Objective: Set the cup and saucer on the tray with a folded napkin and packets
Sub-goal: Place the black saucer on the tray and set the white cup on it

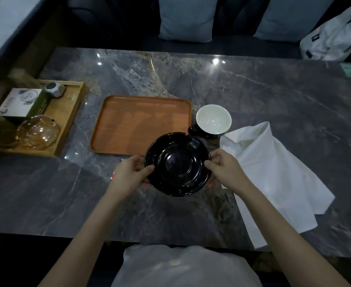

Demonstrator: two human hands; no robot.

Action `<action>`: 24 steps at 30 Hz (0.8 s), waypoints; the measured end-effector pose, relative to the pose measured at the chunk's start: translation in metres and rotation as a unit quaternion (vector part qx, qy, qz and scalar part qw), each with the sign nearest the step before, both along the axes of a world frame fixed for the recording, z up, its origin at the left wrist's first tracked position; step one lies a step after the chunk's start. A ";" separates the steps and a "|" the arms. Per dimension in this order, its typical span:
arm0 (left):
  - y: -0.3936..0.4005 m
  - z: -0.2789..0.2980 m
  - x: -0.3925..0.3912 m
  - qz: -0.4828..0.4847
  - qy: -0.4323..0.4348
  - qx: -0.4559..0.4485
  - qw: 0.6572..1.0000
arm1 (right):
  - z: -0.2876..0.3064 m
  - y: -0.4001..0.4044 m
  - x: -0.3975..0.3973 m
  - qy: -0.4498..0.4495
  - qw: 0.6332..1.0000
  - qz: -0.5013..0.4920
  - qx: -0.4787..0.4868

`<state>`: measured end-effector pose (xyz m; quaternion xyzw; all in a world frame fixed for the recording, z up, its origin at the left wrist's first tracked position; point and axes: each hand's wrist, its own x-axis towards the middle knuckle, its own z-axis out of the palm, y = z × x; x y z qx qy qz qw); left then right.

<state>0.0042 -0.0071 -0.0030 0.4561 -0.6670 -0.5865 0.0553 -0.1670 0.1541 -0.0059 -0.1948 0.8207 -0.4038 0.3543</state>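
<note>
Both hands grip the black saucer [177, 164] by its rim, left hand [129, 175] at nine o'clock, right hand [225, 168] at three, fingers curled under. It overlaps the near edge of the empty orange tray [129, 125] on the marble table [274, 96]. The white-lined cup [213, 119] stands at one o'clock, the napkin [274, 172] at three.

Both hands — left [132, 175], right [224, 169] — forward, fingers pinched inward, forearms bare.

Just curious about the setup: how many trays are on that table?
2. An orange-brown tray lies bare mid-table; a lighter wooden tray at the left edge holds a box and glassware.
</note>
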 end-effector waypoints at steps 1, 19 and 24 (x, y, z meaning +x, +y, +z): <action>-0.004 0.004 -0.001 0.006 0.005 0.000 1.000 | 0.003 -0.005 -0.002 0.009 1.000 0.002 -0.004; -0.117 0.018 -0.013 0.116 -0.004 -0.106 0.988 | 0.020 -0.146 -0.017 -0.027 0.995 0.045 -0.089; -0.144 0.003 -0.015 0.165 -0.035 -0.119 0.978 | -0.007 -0.188 -0.011 -0.056 0.993 0.067 -0.080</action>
